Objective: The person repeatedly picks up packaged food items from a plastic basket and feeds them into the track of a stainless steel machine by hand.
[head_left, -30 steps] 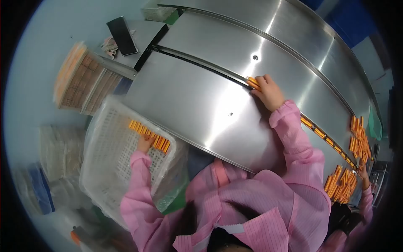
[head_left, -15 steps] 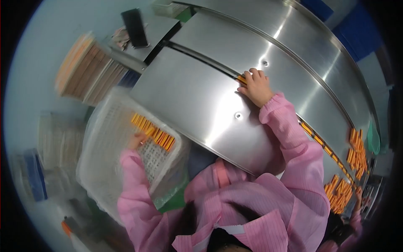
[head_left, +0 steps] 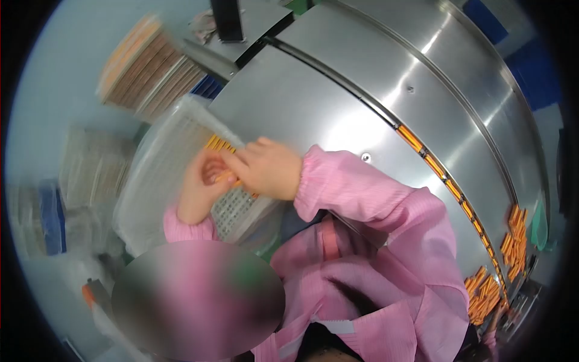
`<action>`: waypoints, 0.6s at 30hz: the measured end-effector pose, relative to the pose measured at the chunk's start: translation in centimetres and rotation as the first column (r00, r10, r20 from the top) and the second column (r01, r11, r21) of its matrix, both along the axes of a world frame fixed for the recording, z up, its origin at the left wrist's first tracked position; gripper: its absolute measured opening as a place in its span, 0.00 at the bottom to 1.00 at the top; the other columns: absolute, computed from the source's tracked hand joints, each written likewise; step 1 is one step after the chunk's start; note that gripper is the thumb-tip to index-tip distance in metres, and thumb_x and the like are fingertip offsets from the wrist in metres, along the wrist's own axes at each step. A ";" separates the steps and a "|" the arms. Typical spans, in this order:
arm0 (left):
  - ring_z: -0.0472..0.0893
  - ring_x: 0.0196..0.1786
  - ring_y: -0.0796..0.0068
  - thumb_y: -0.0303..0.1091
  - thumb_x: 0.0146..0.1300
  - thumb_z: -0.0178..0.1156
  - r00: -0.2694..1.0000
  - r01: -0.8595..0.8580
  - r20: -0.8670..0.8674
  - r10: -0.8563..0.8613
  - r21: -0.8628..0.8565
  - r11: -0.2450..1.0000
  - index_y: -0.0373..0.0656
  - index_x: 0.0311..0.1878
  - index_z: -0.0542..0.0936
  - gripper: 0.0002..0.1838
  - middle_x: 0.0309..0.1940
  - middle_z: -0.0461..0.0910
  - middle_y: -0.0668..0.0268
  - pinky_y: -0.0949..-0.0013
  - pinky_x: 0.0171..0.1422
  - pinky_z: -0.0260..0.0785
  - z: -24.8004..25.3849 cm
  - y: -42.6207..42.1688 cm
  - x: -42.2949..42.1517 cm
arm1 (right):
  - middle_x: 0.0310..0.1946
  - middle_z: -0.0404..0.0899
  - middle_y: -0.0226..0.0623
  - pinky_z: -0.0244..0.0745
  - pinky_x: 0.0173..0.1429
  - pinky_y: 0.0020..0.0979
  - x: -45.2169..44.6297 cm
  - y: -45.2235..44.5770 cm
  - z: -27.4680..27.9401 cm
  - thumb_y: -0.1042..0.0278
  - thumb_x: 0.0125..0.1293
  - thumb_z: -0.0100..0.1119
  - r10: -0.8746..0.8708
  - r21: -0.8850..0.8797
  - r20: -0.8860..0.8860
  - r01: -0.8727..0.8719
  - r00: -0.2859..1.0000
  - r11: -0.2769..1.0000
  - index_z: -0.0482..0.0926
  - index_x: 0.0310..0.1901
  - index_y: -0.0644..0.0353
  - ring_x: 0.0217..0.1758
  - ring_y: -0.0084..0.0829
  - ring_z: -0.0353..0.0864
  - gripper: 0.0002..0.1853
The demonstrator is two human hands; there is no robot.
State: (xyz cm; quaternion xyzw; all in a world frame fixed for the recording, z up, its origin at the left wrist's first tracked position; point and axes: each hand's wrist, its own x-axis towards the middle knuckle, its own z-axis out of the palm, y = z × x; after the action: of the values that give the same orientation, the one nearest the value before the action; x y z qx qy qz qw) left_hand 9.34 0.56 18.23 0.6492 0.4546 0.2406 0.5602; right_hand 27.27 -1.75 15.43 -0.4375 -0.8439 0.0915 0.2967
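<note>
Over the crate my left hand (head_left: 202, 187) is closed, its thumb and fingers pinching a short orange stick (head_left: 224, 178). My right hand (head_left: 268, 168) touches it from the right, with its fingers curled together; what those fingers hold is hidden. Beneath both hands is the white lattice crate (head_left: 164, 175) lined with clear plastic. A row of orange sticks (head_left: 218, 143) lies in it, partly covered by my hands.
A steel table (head_left: 338, 114) carries curved grooves. Orange sticks (head_left: 445, 175) run in a line along the near groove. At right are a heap of orange sticks (head_left: 482, 295), a green tray (head_left: 540, 226) and another person's hand (head_left: 497, 314). Stacked trays (head_left: 148, 72) stand at left.
My right hand has left the table groove and come down left to my left hand over the crate. My left hand has risen from the stick row. The view has shifted.
</note>
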 end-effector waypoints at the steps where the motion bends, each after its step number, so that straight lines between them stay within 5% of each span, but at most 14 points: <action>1: 0.75 0.36 0.79 0.32 0.57 0.59 0.999 0.025 0.047 -0.026 0.018 1.000 0.36 0.47 0.72 0.16 0.38 0.75 0.64 0.74 0.43 0.69 -0.4 0.0 0.2 | 0.30 0.75 0.35 0.70 0.42 0.34 0.5 -0.1 0.0 0.68 0.47 0.58 0.060 -0.156 -0.024 -0.063 0.998 0.986 0.71 0.44 0.59 0.36 0.36 0.77 0.19; 2: 0.75 0.36 0.79 0.32 0.57 0.59 0.997 0.045 0.065 -0.046 0.021 0.999 0.36 0.47 0.72 0.16 0.38 0.75 0.64 0.74 0.43 0.69 -1.0 0.5 0.2 | 0.30 0.75 0.35 0.70 0.42 0.34 1.3 -0.2 -0.5 0.68 0.47 0.58 0.039 -0.155 -0.006 -0.040 0.999 0.987 0.71 0.44 0.59 0.36 0.36 0.77 0.19; 4: 0.75 0.36 0.78 0.36 0.60 0.55 0.903 -0.058 0.385 0.190 -0.330 0.942 0.36 0.43 0.74 0.13 0.35 0.76 0.64 0.74 0.43 0.68 -3.3 2.4 -1.5 | 0.28 0.75 0.39 0.72 0.37 0.36 3.1 -0.9 -2.0 0.68 0.48 0.58 -0.051 -0.202 -0.065 0.037 0.997 0.979 0.72 0.42 0.58 0.32 0.40 0.78 0.17; 6: 0.74 0.33 0.78 0.39 0.60 0.54 0.954 -0.252 -0.168 0.249 0.007 0.968 0.39 0.42 0.75 0.14 0.32 0.76 0.65 0.75 0.37 0.68 -11.8 6.3 -5.8 | 0.29 0.76 0.41 0.73 0.38 0.38 7.4 -2.2 -1.9 0.66 0.52 0.58 -0.185 -0.297 -0.071 0.156 0.980 0.942 0.73 0.42 0.57 0.33 0.43 0.78 0.14; 9: 0.75 0.31 0.77 0.41 0.61 0.55 0.890 -0.171 -0.434 0.139 -0.036 0.985 0.36 0.44 0.75 0.17 0.31 0.77 0.63 0.74 0.34 0.69 -25.2 7.3 -10.7 | 0.30 0.77 0.44 0.74 0.38 0.39 15.1 -4.9 -2.6 0.61 0.56 0.59 -0.430 -0.377 0.001 0.399 0.903 0.836 0.72 0.44 0.59 0.34 0.45 0.79 0.16; 10: 0.77 0.31 0.75 0.42 0.60 0.55 0.846 -0.104 -0.525 0.092 0.007 0.995 0.35 0.47 0.75 0.20 0.31 0.78 0.60 0.72 0.34 0.70 -28.4 6.9 -11.3 | 0.32 0.77 0.47 0.73 0.39 0.40 17.1 -5.9 -2.1 0.60 0.57 0.59 -0.564 -0.491 0.112 0.539 0.818 0.685 0.71 0.43 0.60 0.35 0.46 0.79 0.16; 11: 0.77 0.31 0.75 0.42 0.60 0.55 0.851 -0.095 -0.519 0.081 0.000 0.995 0.35 0.47 0.75 0.20 0.31 0.78 0.60 0.72 0.34 0.70 -28.1 6.3 -10.2 | 0.31 0.76 0.49 0.71 0.38 0.41 19.5 -7.0 -3.4 0.60 0.57 0.59 -0.608 -0.447 0.190 0.619 0.771 0.645 0.69 0.41 0.61 0.35 0.49 0.78 0.16; 13: 0.76 0.25 0.75 0.40 0.58 0.57 0.897 -0.096 -0.440 -0.045 -0.295 0.951 0.34 0.47 0.75 0.19 0.29 0.78 0.59 0.71 0.30 0.69 -25.9 3.7 -7.2 | 0.32 0.75 0.51 0.69 0.37 0.42 22.6 -9.5 -4.4 0.62 0.58 0.58 -0.693 -0.385 0.193 0.703 0.694 0.597 0.68 0.40 0.61 0.35 0.50 0.76 0.15; 18: 0.75 0.21 0.75 0.35 0.56 0.59 0.906 -0.106 -0.422 0.004 -0.219 0.970 0.34 0.45 0.74 0.17 0.25 0.77 0.59 0.72 0.25 0.66 -28.5 4.0 -7.3 | 0.31 0.70 0.47 0.69 0.40 0.40 24.6 -12.4 -7.2 0.62 0.55 0.61 -0.776 -0.150 0.284 0.826 0.563 0.544 0.69 0.34 0.64 0.36 0.47 0.72 0.15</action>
State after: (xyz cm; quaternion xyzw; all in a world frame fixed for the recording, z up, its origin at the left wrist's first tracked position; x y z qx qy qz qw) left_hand 2.03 4.52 -10.23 0.6010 0.6078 0.0555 0.5160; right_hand 51.85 -14.15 8.21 -0.8172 -0.5520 0.0167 0.1648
